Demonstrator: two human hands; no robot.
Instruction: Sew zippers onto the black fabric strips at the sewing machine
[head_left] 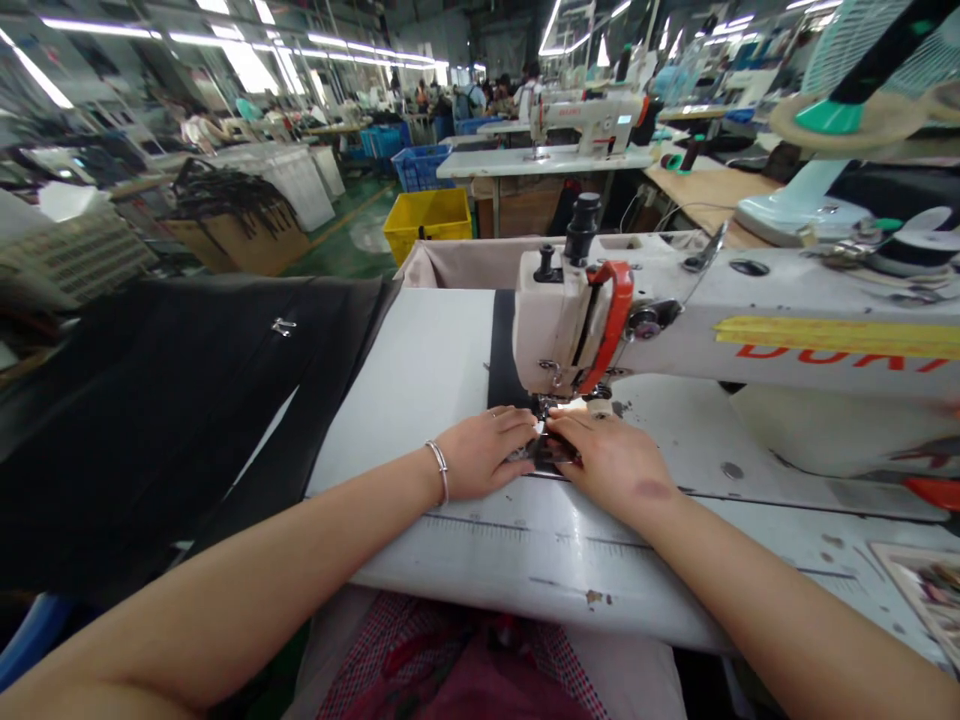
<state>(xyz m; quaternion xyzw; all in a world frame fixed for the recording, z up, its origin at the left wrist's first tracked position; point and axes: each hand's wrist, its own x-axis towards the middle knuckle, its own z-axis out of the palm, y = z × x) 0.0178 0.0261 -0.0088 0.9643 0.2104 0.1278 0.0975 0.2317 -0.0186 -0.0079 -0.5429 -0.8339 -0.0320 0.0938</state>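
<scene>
A white sewing machine [555,330] with an orange lever stands before me on a white table. Under its head a black fabric strip [506,350] runs back across the table; its near end is largely covered by my fingers. My left hand [487,455], with a bracelet at the wrist, lies flat beside the presser foot [545,405], fingers stretched toward it. On the other side of the foot, my right hand [611,460] has its fingers bent, index finger and thumb around the edge of the black material. The fingertips nearly meet at the needle, where small detail is hard to make out.
Large black sheets [150,400] are draped at the left, a metal clip [283,327] on top. A ruler scale [480,528] marks the table's front. Behind stand a yellow crate [427,222], another sewing machine [589,125] and a pale blue fan stand [806,205] at the right.
</scene>
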